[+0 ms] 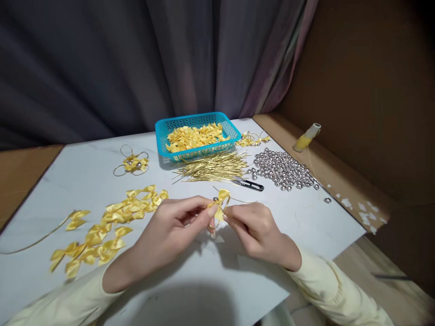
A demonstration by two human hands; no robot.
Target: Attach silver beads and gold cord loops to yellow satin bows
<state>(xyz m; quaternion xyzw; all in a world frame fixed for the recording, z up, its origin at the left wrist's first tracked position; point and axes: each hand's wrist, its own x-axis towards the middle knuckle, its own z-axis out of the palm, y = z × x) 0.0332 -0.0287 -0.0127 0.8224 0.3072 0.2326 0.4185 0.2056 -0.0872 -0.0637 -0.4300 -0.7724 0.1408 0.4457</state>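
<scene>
Between my two hands, just above the white tabletop, is a yellow satin bow [223, 195] with a thin gold wire bent into a loop around it. My left hand [181, 228] pinches the bow from the left between thumb and fingers. From the other side, my right hand [256, 228] is closed on the gold wire loop near the bow; its fingertips are partly hidden. A silver bead [215, 199] shows beside the left fingertips. Behind the hands lie a heap of gold wires [214, 166] and black-handled thread snips [249, 184].
A blue basket [159, 136] of yellow bows stands at the back. Loose bows [102, 231] lie left, with a finished-looking bow-and-loop ornament [134, 164] behind them. Silver beads [285, 170] are piled right, near a thread cone [306, 137] and white scraps [369, 213].
</scene>
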